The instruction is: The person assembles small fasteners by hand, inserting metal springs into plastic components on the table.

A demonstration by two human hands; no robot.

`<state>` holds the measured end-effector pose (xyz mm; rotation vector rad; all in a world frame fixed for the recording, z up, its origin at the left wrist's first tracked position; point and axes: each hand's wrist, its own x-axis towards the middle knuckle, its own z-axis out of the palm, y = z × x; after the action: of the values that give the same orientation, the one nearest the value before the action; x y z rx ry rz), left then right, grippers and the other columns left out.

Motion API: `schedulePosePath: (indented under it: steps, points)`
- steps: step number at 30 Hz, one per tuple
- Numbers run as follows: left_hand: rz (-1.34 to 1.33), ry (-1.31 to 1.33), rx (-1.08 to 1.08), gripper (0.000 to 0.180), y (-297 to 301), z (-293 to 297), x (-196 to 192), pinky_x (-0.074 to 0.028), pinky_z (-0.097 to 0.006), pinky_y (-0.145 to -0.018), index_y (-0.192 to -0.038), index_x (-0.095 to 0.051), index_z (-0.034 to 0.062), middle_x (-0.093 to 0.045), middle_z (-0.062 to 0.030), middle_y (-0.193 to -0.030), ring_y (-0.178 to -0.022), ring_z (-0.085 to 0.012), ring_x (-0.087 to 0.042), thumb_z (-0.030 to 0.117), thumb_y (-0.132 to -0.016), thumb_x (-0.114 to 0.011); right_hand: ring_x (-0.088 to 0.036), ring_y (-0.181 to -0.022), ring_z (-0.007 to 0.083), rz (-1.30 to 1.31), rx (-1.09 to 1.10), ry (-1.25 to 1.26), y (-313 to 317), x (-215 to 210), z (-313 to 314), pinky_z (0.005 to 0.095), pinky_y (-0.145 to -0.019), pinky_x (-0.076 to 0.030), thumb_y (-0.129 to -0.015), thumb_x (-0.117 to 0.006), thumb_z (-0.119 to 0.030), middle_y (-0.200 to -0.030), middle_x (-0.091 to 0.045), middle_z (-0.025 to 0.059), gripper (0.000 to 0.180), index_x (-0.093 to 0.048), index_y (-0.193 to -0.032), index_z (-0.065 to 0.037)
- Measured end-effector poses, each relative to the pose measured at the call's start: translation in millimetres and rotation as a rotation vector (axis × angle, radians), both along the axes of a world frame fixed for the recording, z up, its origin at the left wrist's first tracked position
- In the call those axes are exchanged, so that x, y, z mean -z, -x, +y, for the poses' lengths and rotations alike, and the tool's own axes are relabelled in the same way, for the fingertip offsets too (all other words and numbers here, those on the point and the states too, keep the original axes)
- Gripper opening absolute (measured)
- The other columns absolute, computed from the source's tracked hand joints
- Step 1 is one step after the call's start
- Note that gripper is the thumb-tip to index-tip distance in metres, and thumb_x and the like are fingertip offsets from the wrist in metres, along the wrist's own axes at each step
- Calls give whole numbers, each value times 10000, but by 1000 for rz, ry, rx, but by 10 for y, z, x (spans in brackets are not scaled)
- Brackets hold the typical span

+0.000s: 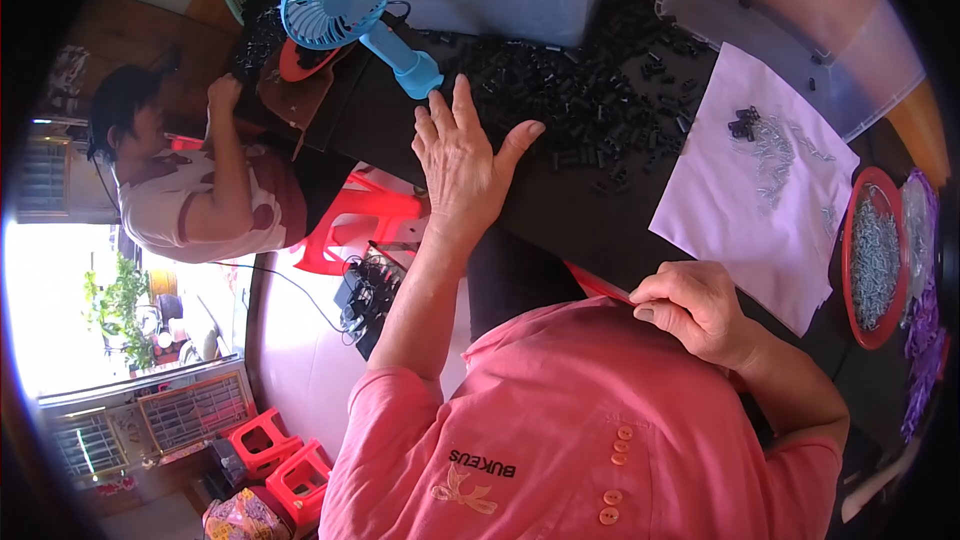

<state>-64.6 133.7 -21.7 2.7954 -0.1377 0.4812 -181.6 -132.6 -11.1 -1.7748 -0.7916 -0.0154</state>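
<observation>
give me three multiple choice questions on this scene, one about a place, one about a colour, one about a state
1. Where does the small fan stand?
A. On the dark table beyond the left hand
B. On the pale sheet
C. In the red dish

2. What colour is the fan?
A. Green
B. Blue
C. White

3. How is the left hand held?
A. Closed in a fist
B. Pinching a metal clip
C. Open, fingers spread, flat on the table

Answers:
1. A: the fan rises from the dark table just past the left hand, beside the heap of small black parts.
2. B: its round grille and handle are light blue.
3. C: the fingers are spread apart and hold nothing, while the right hand is curled near the pink shirt, its contents hidden.
</observation>
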Motion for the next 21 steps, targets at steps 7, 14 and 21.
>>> schedulePosePath:
  steps: [7, 14, 21]
  points:
    - [24, 78, 35, 960, -34, -52, 30, -224, -585, -1117, -1470, -314, -32, -315, -405, -1448, -1358, -568, -277, 669, -866, -569, -535, -531, 175, -10, 2, 5, -7, -14, 5, 292, -485, -413, -801, -731, 21, -710, -615, 66, 182, -617, -935, -23]
    - [31, 141, 95, 906, -91, -58, 34, -216, -582, -1125, -1469, -342, 7, -304, -374, -1475, -1375, -554, -258, 638, -869, -593, -650, -635, 224, 64, -4, 42, -4, -85, -6, 313, -562, -508, -804, -695, 39, -747, -650, 81, 159, -627, -929, -31]
    - [6, 153, 82, 915, -44, -59, 4, -217, -580, -1126, -1473, -338, 16, -283, -366, -1490, -1386, -542, -251, 640, -859, -604, -586, -548, 180, -8, -3, -10, 6, -19, 15, 284, -500, -447, -810, -707, 35, -716, -629, 82, 175, -614, -951, -14]
